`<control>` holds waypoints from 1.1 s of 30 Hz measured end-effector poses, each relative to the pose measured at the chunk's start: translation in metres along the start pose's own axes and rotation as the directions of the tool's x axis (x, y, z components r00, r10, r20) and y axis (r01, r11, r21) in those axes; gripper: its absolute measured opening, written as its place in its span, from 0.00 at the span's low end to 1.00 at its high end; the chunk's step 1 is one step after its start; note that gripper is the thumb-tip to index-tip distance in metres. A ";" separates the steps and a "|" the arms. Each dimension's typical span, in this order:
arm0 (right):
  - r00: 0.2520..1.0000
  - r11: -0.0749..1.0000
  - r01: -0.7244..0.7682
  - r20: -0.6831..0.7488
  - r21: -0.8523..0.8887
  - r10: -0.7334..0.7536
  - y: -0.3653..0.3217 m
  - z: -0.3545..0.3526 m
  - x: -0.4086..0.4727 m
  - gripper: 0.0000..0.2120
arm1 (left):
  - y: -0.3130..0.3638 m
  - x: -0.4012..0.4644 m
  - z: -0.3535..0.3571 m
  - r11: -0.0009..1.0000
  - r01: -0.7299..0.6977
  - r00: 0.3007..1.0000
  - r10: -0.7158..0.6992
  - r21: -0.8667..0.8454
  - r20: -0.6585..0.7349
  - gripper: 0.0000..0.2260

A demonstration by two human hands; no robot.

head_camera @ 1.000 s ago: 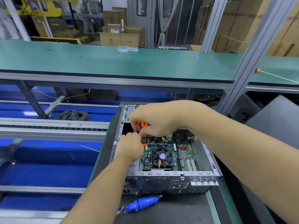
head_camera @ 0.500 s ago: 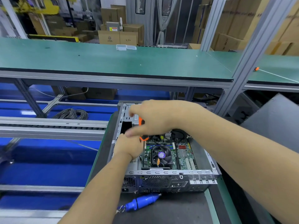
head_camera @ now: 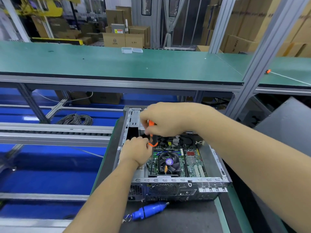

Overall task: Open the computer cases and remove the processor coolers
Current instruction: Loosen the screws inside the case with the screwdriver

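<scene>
Computer case [head_camera: 171, 189] lying open on the dark mat [head_camera: 185, 219] of the near bench, lid off, rear panel toward the camera. Processor cooler [head_camera: 168, 163] seated on the green motherboard [head_camera: 193, 163] inside, black fan with a purple hub label, near edge partly cut off by the case's rear rail.

Head view only. Right hand [head_camera: 166, 120] reaching across from the right, fingers curled round the upper part of an orange-and-black screwdriver [head_camera: 152, 140]; fingertips blurred, exact grip hard to make out. Left hand [head_camera: 137, 151] just below it at the left wall of the case, fingers curled toward the screwdriver's lower handle and touching it; cannot tell whether pinching the shaft, since the tip and whatever sits under it are hidden behind the hand. Far half of the case interior largely covered by the right hand and wrist.

Blue tool [head_camera: 148, 211] lying on the mat just in front of the rear panel, a key ring at its left end. Grey panel [head_camera: 286, 125] at the right edge, cut off by the frame. Coil of grey cable [head_camera: 75, 119] beyond the roller track to the left. Long green bench [head_camera: 117, 63] across the back, cardboard boxes [head_camera: 123, 39] behind it.
</scene>
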State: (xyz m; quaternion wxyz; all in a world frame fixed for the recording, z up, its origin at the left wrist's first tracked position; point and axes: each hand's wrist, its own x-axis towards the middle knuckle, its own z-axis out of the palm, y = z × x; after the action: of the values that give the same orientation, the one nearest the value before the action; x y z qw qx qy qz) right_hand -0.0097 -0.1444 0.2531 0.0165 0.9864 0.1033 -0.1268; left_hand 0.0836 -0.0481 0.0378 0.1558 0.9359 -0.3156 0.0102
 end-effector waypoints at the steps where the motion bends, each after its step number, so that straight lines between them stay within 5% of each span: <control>1: 0.998 0.997 0.047 0.041 0.054 -0.049 0.001 -0.003 -0.003 0.12 | -0.001 0.000 0.002 1.000 0.003 1.000 -0.003 -0.016 -0.008 0.15; 3: 0.997 0.998 0.009 0.077 0.056 -0.014 -0.002 -0.004 -0.006 0.21 | -0.002 0.000 0.003 0.998 0.017 1.000 -0.018 -0.053 -0.013 0.13; 6: 0.986 0.979 -0.164 -0.005 -0.125 0.164 -0.005 0.000 -0.001 0.20 | -0.001 0.003 0.003 1.000 0.009 1.000 -0.009 0.008 0.010 0.12; 9: 1.000 1.000 -0.019 0.012 -0.018 0.019 0.000 -0.002 -0.002 0.08 | -0.002 0.002 0.005 1.000 0.002 1.000 -0.002 -0.015 -0.013 0.14; 11: 0.996 0.997 0.064 0.062 0.050 -0.067 -0.001 -0.003 -0.004 0.16 | -0.002 0.000 0.004 0.999 0.006 1.000 -0.008 -0.048 -0.027 0.14; 15: 0.995 0.998 -0.063 -0.084 -0.019 0.061 -0.004 0.004 0.003 0.18 | 0.000 0.001 0.000 1.000 0.007 1.000 -0.007 0.019 -0.003 0.13; 17: 0.998 0.999 0.032 -0.049 0.026 -0.030 -0.001 0.001 0.001 0.08 | -0.001 0.000 0.001 1.000 -0.002 1.000 0.002 -0.001 -0.021 0.15; 19: 0.997 0.995 0.076 0.018 0.068 -0.077 0.000 0.000 -0.002 0.13 | -0.002 -0.001 0.002 1.000 0.001 0.999 -0.001 -0.007 -0.035 0.14; 22: 0.997 0.997 -0.069 -0.036 -0.029 0.068 -0.001 0.003 0.000 0.21 | 0.000 0.000 0.000 0.999 0.006 1.000 -0.005 0.034 -0.015 0.14; 25: 1.000 1.000 0.018 0.006 0.005 -0.018 0.003 0.001 -0.003 0.10 | 0.000 0.000 0.000 1.000 0.008 1.000 -0.008 -0.004 -0.014 0.15; 29: 0.999 0.999 -0.045 -0.006 -0.006 0.045 0.000 0.001 -0.004 0.19 | -0.001 0.000 0.001 1.000 0.028 1.000 -0.028 -0.007 -0.007 0.13; 33: 0.999 0.999 0.032 0.016 0.034 -0.033 0.002 0.002 -0.003 0.11 | -0.001 0.000 0.000 0.999 -0.018 1.000 0.018 0.038 -0.007 0.15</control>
State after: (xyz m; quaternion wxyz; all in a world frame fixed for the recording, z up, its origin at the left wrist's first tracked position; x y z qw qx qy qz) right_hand -0.0128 -0.1469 0.2522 -0.0013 0.9837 0.1170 -0.1367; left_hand 0.0840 -0.0477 0.0374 0.1389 0.9358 -0.3234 0.0211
